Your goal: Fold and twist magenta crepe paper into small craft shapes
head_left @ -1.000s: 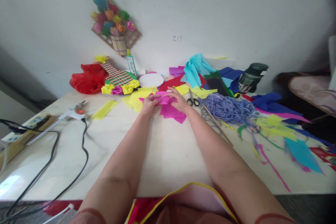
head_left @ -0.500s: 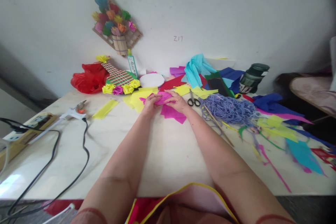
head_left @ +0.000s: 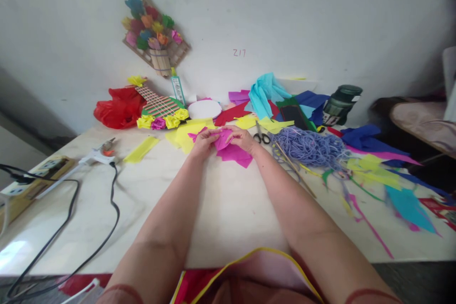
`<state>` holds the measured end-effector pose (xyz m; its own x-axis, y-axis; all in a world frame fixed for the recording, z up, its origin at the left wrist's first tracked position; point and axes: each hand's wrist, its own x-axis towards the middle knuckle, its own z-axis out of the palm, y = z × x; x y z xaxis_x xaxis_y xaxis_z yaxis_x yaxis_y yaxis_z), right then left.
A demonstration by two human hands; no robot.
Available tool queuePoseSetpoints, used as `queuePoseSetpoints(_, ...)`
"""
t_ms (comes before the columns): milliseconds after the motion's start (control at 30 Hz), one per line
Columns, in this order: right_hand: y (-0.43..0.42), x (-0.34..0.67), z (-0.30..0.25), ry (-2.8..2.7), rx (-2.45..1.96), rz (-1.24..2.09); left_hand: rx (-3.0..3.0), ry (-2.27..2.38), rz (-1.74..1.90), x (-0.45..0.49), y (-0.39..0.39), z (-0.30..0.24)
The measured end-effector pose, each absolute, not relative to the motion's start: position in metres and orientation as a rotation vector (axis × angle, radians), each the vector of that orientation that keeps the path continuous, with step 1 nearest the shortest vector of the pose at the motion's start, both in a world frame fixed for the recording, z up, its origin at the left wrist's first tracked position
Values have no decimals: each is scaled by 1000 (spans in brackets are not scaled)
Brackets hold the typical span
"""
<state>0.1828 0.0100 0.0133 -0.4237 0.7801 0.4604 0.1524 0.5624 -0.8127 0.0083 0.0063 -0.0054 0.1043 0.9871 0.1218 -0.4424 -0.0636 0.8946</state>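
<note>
Both hands meet over a sheet of pink crepe paper near the middle of the table. My left hand pinches the paper's left part with fingers curled. My right hand grips its upper edge, fingers bent over a fold. Yellow paper lies under and behind the pink sheet. Black-handled scissors rest just right of my right hand.
A pile of lilac yarn and coloured paper scraps cover the right side. At left lie a glue gun with a black cable and a power strip. A red bag, paper-flower crafts and a dark jar stand by the wall.
My hands have drawn closer together and gathered the pink paper up from lying flatter on the table. Nothing else has moved.
</note>
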Motion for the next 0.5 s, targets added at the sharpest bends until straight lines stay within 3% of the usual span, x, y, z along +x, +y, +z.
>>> queuePoseSetpoints(500, 21, 176, 0, -1940, -760, 449, 944, 798, 1487, 6, 10, -8)
